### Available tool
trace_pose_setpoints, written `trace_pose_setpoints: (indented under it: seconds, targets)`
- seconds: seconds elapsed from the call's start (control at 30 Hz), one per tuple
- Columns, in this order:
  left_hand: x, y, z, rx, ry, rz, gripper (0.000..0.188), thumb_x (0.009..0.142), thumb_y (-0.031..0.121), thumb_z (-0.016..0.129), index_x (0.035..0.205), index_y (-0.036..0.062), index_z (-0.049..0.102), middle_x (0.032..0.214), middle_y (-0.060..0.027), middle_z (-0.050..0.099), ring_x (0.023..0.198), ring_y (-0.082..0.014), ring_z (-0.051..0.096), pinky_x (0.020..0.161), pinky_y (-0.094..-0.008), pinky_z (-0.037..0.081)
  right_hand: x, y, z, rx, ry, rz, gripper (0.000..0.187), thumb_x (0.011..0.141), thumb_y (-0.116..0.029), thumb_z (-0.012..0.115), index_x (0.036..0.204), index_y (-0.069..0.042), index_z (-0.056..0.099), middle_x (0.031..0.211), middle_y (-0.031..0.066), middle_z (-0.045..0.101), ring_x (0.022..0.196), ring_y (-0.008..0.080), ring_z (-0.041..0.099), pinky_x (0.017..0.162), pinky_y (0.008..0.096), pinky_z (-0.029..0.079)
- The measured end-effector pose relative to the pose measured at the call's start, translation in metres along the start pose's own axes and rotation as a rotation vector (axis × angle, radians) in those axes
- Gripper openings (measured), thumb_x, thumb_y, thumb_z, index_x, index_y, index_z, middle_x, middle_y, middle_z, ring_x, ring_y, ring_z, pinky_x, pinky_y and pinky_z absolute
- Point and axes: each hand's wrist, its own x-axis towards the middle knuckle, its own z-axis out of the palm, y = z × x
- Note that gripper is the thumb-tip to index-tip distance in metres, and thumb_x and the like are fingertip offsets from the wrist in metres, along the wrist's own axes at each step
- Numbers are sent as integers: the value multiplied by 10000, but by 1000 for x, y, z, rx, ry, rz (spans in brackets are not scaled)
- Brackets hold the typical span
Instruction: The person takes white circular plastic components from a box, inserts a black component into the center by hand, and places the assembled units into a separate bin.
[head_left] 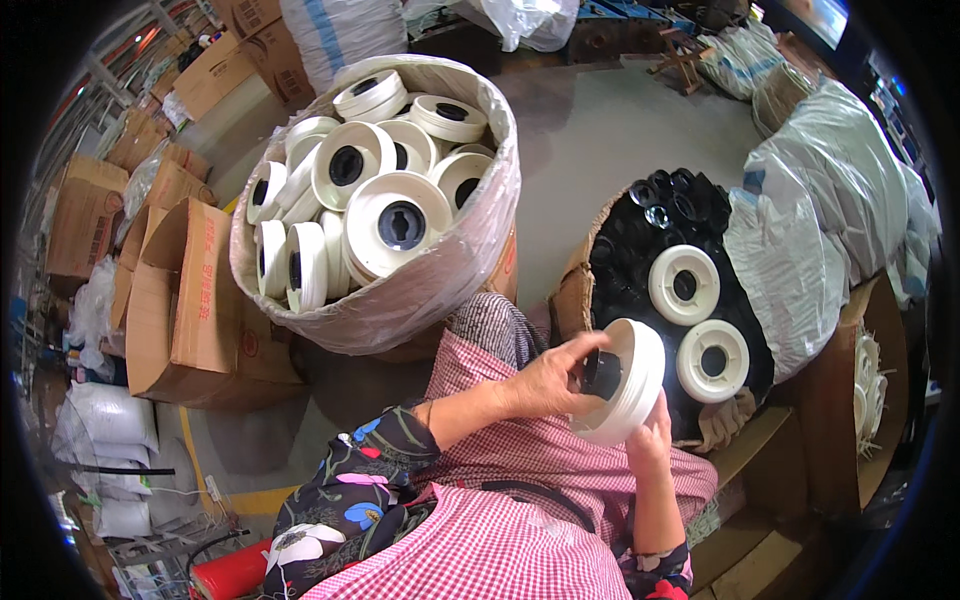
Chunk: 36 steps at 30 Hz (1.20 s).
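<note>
Above my lap, my left hand (552, 382) pinches a black plastic ring (602, 375) at the centre of a white round plastic part (640, 372). My right hand (650, 438) grips the rim of that white part from below and behind; some of its fingers are hidden. The part is tilted on edge, its hollow side toward my left hand. Just right of it, two white plastic discs (684, 285) with centre holes lie on a heap of black plastic rings (655, 200) in a cardboard box (576, 278).
At the left front, a plastic-lined container (505, 185) is heaped with white parts with black centres (398, 222). Cardboard boxes (180, 320) stand farther left. White woven sacks (830, 170) and an open box with white parts (866, 390) are at the right. A red cylinder (230, 572) lies lower left.
</note>
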Motion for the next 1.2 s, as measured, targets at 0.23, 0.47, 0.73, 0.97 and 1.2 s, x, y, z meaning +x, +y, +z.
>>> trace_pose_setpoints:
  seconds: [0.23, 0.47, 0.73, 0.97, 1.2]
  targets:
    - [1, 5, 4, -678, -242, -359, 647, 858, 325, 682, 1378, 85, 381, 1189, -73, 578, 1064, -150, 584, 882, -322, 524, 1, -17, 1, -680, -270, -560, 755, 541, -360, 855, 1150, -66, 519, 1363, 217, 371, 1280, 425, 360, 1042, 537, 316]
    - [-14, -25, 8, -1502, -769, -622, 419, 853, 323, 661, 1150, 30, 618, 1093, -121, 665, 910, -199, 682, 768, -348, 588, -18, -54, 10, -1208, -667, -730, 505, 443, -218, 807, 911, -169, 625, 1295, -26, 515, 1264, 373, 399, 917, 549, 391]
    - [-4, -9, 11, -926, -478, -505, 691, 792, 446, 705, 1296, 36, 468, 1098, -120, 645, 915, -177, 663, 763, -323, 581, -11, -36, 2, -1094, -474, -694, 609, 472, -254, 872, 989, -99, 589, 1244, 107, 446, 1242, 389, 382, 912, 542, 424]
    - [15, 23, -19, 125, -481, -395, 651, 817, 435, 594, 1264, 18, 372, 999, -158, 583, 858, -244, 618, 700, -335, 530, 10, -4, -12, 649, -136, 839, 616, 978, -534, 263, 1336, -49, 391, 1017, 132, 644, 809, 214, 679, 476, 258, 525]
    - [10, -24, -17, -35, -285, -272, 559, 878, 264, 670, 1292, 18, 386, 1155, -102, 558, 1034, -155, 543, 907, -320, 460, 11, 16, 22, -459, 114, -4, 404, 953, -257, 506, 1255, -24, 374, 1111, 117, 549, 1020, 175, 558, 869, 306, 469]
